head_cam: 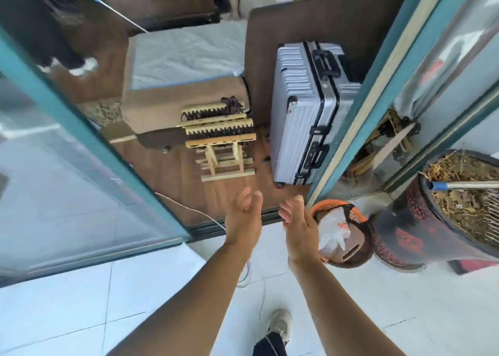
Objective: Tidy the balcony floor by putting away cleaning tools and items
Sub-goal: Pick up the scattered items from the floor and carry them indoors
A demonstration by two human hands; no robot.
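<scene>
Sneaker (280, 326) at bottom centre on white tile floor (81, 301), nearest to cam. Both forearms reach fwd toward the sliding-door threshold. Left hand (244, 215) and right hand (298, 226) side by side, palms facing each other, fingers loosely spread, nothing held in either. Orange wastebasket (348, 236) just right of right hand, touching wrist in view; white plastic bag (333, 231) and cardboard inside. Further right: dark red-patterned planter (405, 236) w/ dry soil, metal pole w/ blue tip (459, 185) lying across its rim, prob. a mop or broom handle, head out of frame. Past threshold on wood floor: silver suitcase (299, 112) upright, small wooden rack (221, 145) to its left. White cable (189, 209) runs across the threshold on the left.
</scene>
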